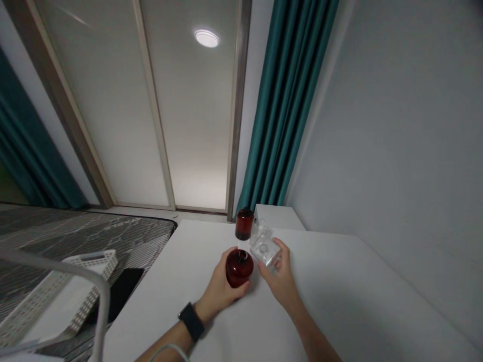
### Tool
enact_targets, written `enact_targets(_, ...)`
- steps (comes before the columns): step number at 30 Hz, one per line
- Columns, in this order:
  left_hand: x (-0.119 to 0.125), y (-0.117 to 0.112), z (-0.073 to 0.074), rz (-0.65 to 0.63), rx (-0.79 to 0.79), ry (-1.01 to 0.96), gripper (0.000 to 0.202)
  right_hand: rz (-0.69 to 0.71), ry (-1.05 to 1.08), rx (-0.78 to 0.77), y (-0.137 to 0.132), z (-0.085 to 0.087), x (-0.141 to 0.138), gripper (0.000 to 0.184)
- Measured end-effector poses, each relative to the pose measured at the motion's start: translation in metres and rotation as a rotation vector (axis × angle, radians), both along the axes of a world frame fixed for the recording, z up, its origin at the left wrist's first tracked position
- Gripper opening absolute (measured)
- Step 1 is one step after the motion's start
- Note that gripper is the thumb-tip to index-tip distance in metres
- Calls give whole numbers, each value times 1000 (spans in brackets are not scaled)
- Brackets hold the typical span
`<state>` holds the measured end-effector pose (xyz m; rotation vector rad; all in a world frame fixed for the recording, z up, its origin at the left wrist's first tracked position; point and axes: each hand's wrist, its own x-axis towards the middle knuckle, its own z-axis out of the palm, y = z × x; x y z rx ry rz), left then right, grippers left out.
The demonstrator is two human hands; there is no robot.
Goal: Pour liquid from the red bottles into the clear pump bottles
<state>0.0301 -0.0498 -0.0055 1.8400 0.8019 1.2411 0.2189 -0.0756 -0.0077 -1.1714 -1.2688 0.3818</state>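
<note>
My left hand [221, 287], with a dark watch on its wrist, is wrapped round a dark red glass bottle [239, 271] with a narrow open neck. In the fingers of my right hand [279, 279] is a clear glass bottle [265, 251] with a square body, tilted, to the right of the red one. Behind them a second dark red bottle [244, 224] stands upright on the white table [317, 281]. Another clear glass piece [260, 230] shows just behind the bottle in my right hand; its shape is hard to make out.
A white box-like cabinet [283, 217] stands beyond the table's far edge, near a teal curtain [290, 100]. To the left are a white perforated basket [64, 296] and a curved pale tube [103, 301]. A wall [407, 141] runs along the right.
</note>
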Motion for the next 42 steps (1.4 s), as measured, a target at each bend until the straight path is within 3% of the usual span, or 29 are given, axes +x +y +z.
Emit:
enact_targets(4,-2,-5,6,40,42,67,78,-21,-225,28,-8,14,3,68)
enact_targets(10,-5,-8,9,90,78,142,79,-35,-652,153,-19,54,13,68)
enact_targets(15,-4,-11,10,98,104,151,78,-15,-862,173,-27,78,14,66)
enact_targets(27,-1,-14,9,72,118,124,77,5,-1154,230,-27,104,10,55)
enact_targets(42,1,-20,14,35,-4,29,74,75,-1352,267,-14,118,13,54)
